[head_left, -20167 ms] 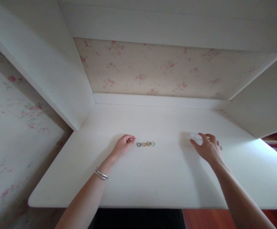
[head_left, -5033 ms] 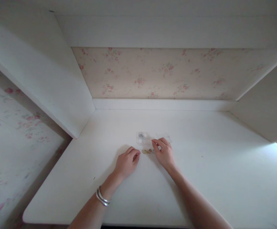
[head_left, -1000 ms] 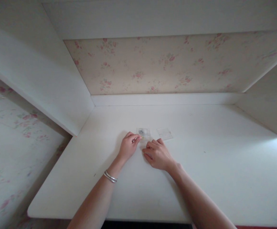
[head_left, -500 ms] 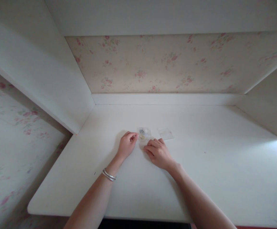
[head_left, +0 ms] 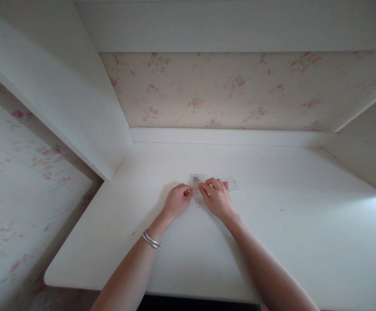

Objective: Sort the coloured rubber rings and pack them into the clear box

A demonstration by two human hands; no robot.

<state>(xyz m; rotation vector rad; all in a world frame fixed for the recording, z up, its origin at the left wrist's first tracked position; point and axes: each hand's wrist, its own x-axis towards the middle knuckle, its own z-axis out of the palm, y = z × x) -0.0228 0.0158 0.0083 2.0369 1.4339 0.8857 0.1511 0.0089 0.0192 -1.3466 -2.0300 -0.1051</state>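
Note:
A small clear plastic box (head_left: 199,176) lies on the white table, with a few tiny dark and yellowish pieces in it, too small to name. My left hand (head_left: 179,199) is closed, thumb and fingertips pinched at the box's left edge. Over the right part of the box is my right hand (head_left: 218,198), its thumb and index finger pinched together close to my left fingertips. What it holds, if anything, is too small to make out. A thin small ring (head_left: 198,205) rests on the table just in front of the box. Behind my right fingers a flat clear lid (head_left: 232,183) is partly covered.
The white table (head_left: 304,242) runs back to a low ledge (head_left: 233,136) under flowered wallpaper. White panels rise at the left (head_left: 87,112) and right (head_left: 366,138). A small dark speck (head_left: 133,233) lies left of my bracelets (head_left: 151,239).
My right hand has moved forward over the box, its fingertips now near my left ones. The small ring now shows on the table in front of the box. The view has shifted slightly.

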